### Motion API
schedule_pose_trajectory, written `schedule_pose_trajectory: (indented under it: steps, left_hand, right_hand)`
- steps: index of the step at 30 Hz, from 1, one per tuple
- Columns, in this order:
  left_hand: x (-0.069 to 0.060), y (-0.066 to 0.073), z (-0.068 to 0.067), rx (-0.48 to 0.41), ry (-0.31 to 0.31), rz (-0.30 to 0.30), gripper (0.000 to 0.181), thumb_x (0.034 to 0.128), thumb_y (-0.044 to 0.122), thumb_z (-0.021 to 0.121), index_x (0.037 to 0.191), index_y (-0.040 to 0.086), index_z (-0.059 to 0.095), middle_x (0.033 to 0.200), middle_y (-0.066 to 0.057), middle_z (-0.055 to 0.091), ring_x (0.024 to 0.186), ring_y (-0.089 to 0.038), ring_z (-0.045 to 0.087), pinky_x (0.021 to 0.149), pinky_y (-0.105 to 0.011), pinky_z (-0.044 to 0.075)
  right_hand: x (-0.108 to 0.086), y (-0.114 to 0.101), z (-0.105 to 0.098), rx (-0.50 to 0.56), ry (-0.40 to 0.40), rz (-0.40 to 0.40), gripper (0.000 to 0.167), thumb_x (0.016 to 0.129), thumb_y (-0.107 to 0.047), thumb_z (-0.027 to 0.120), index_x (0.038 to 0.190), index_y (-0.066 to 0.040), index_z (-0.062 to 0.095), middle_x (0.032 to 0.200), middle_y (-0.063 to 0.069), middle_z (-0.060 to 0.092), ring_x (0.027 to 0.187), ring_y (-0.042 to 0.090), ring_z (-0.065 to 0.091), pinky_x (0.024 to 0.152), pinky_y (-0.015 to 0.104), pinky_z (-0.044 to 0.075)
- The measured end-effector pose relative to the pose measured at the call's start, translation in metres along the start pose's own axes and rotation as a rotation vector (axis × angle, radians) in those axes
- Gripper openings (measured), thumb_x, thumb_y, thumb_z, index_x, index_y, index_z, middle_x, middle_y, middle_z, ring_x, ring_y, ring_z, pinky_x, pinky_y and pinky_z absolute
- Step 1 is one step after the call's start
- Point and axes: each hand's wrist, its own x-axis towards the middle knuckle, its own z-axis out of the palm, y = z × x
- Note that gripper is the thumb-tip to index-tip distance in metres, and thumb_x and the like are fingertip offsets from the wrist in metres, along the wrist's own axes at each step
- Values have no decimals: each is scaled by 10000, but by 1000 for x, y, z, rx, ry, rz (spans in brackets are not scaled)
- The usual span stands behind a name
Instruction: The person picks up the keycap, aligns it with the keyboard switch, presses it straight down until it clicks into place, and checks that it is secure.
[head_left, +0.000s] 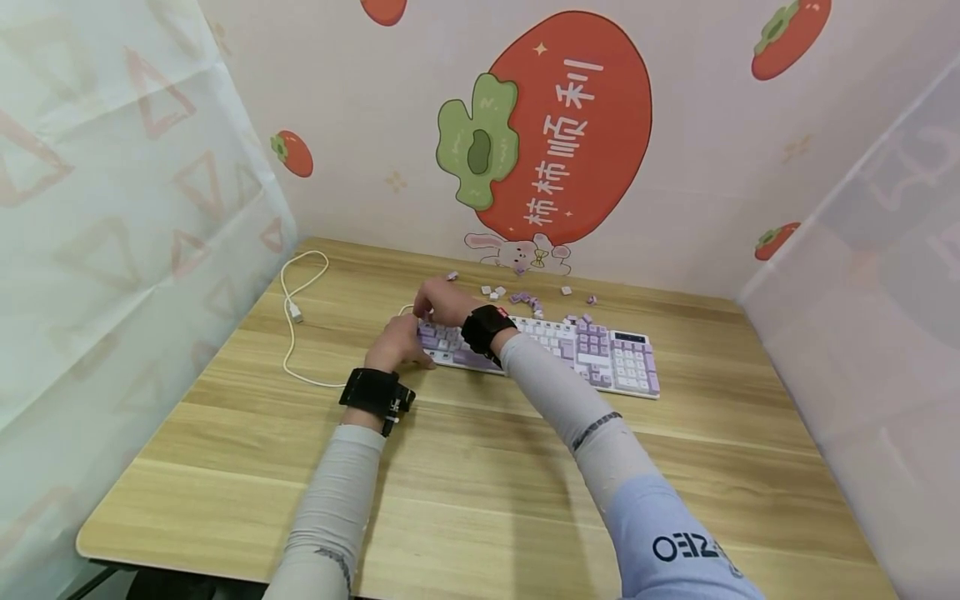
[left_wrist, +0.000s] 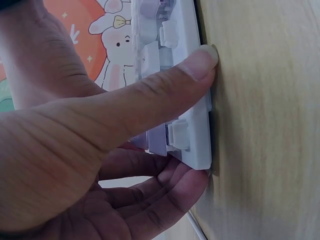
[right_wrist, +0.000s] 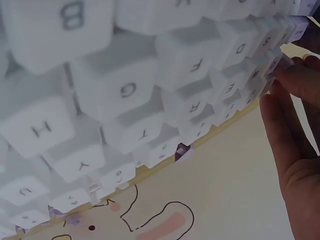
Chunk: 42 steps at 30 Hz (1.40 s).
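A white and lilac keyboard lies across the table. My left hand grips its left end; in the left wrist view the thumb lies along the front edge and the fingers curl round the left side. Two white switches show without keycaps there. Over the far left corner is my right hand. In the right wrist view its fingertips come together at the left end of the letter rows, pinching what looks like a keycap, largely hidden by the fingers.
Loose lilac keycaps and white keycaps lie scattered behind the keyboard. A white cable with a USB plug loops on the table's left. Printed sheets stand behind and at both sides of the table.
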Motion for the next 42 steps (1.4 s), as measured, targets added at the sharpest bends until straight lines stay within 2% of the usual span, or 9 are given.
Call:
schedule_pose_trajectory:
  steps: [8, 15, 18, 23, 28, 32, 42]
  left_hand:
    - [-1, 1, -1, -2, -28, -30, 757, 705, 134, 922, 1297, -112, 520, 1287, -248, 583, 1123, -338, 533, 1023, -481, 462]
    - [-2, 1, -1, -12, -23, -26, 752, 706, 123, 923, 1299, -108, 524, 1289, -257, 588, 1114, -338, 538, 993, -487, 477]
    - [-1, -1, 0, -4, -21, -10, 707, 695, 123, 930, 1251, -93, 553, 1241, -239, 609, 1057, -319, 530, 961, -474, 480]
    - [1, -2, 0, -26, -23, 13, 650, 684, 111, 932, 1198, -60, 575, 1197, -203, 618, 1022, -302, 521, 930, -449, 469]
    - [1, -2, -1, -42, -32, -10, 635, 699, 100, 921, 1190, -58, 551, 1164, -194, 601, 989, -294, 514, 882, -429, 469]
    - [-2, -2, -1, -52, -34, -11, 670, 703, 94, 917, 1231, -60, 533, 1179, -199, 599, 1000, -296, 518, 895, -432, 470]
    - [1, -2, 0, -34, -22, -11, 625, 702, 107, 922, 1178, -44, 547, 1099, -170, 595, 960, -289, 514, 846, -415, 465]
  right_hand:
    - [0, 6, 0, 34, -4, -15, 417, 823, 254, 558, 1008, -30, 801, 987, 124, 772, 942, 251, 716, 846, 315, 556]
    - [-2, 8, 4, 34, 14, -9, 198, 923, 64, 648, 973, -49, 802, 904, 112, 762, 798, 198, 681, 782, 278, 528]
    - [-3, 8, 6, 24, 35, -1, 237, 925, 86, 623, 1046, -34, 787, 1004, 130, 761, 900, 207, 695, 846, 282, 540]
    - [-4, 10, 9, 19, 39, 57, 370, 947, 83, 601, 1311, 29, 646, 1209, 174, 697, 1125, 274, 659, 963, 309, 523]
    - [-5, 12, 10, 74, 27, 108, 466, 980, 26, 611, 1434, 53, 509, 1234, 189, 661, 1153, 300, 638, 986, 313, 509]
    - [-5, 12, 13, 87, 29, 131, 474, 980, 25, 612, 1440, 52, 500, 1240, 187, 661, 1157, 293, 641, 986, 320, 513]
    - [-5, -4, 8, 61, 98, 200, 405, 924, 76, 661, 1326, 53, 621, 1161, 166, 724, 1089, 259, 681, 954, 324, 538]
